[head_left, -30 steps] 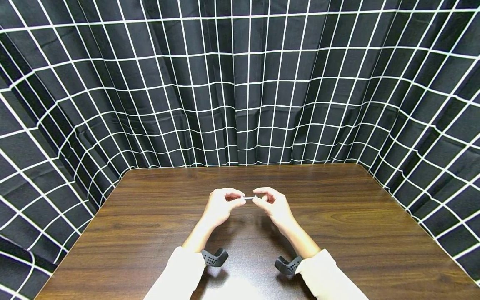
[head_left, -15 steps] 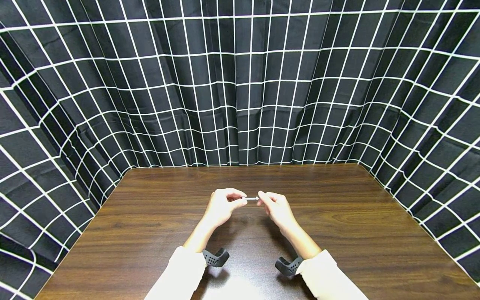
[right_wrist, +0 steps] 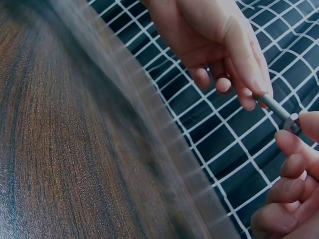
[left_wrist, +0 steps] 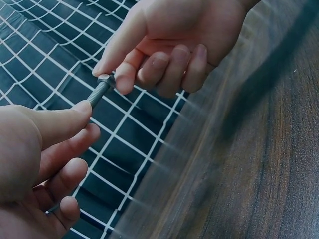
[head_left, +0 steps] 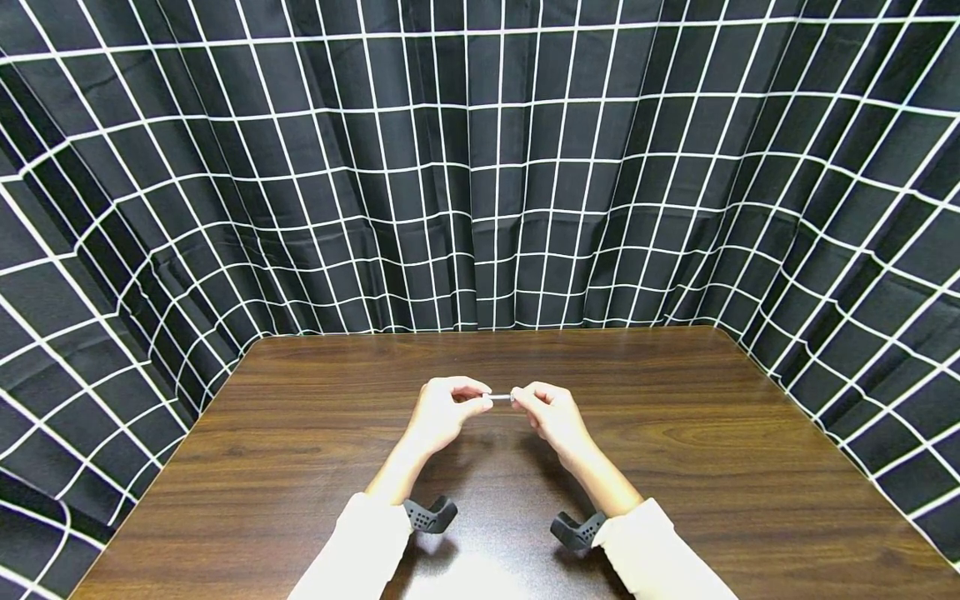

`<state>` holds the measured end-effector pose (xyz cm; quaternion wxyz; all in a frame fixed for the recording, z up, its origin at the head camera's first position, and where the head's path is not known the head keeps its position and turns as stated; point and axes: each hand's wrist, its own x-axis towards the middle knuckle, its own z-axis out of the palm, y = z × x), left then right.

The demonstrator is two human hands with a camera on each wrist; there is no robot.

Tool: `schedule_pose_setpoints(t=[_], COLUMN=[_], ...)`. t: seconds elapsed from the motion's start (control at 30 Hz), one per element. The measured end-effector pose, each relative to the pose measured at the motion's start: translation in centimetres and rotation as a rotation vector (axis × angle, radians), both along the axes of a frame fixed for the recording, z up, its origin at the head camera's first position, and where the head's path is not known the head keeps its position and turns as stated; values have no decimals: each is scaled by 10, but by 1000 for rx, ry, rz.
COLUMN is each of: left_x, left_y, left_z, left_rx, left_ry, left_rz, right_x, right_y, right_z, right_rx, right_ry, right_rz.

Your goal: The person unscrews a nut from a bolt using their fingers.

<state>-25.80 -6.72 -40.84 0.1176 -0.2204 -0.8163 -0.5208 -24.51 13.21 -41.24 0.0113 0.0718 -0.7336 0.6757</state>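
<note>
A grey metal bolt (head_left: 501, 397) is held level above the table between both hands. My left hand (head_left: 441, 410) pinches one end of it between thumb and fingertips, hiding that end. Threads show along the bare shank in the left wrist view. At the other end sits a hex nut (left_wrist: 106, 79), gripped between the thumb and forefinger of my right hand (head_left: 553, 415). In the right wrist view the nut (right_wrist: 291, 122) appears right at the right fingertips, whose remaining fingers are curled in below.
Beneath the hands lies a brown wood-grain table (head_left: 315, 467). A black curtain with a white grid (head_left: 480, 183) stands behind it and along both sides. Dark wrist mounts (head_left: 431, 515) are strapped near both sleeves.
The right fingers were spread at the bolt's end a second ago, then closed into a pinch there. Since half a second ago, that hand has shifted slightly left. The left hand keeps its hold.
</note>
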Motion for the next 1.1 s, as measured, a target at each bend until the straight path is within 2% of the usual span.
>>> schedule_pose_setpoints(t=[0.27,0.6,0.87,1.1], left_x=[0,0,0,0], left_y=[-1,-3,-4,-5], left_z=[2,3,5,5], left_rx=[0,0,-11,-11], left_ry=[-17,-14,-18,-26], left_rz=[9,11,22,21], right_x=[1,2,20,21], right_y=[-3,-4,-5,-5], right_z=[-3,-2,24,25], right_rx=[-24,-60,-51,-17], right_ry=[24,82,135,173], right_rz=[-45,-24,59,65])
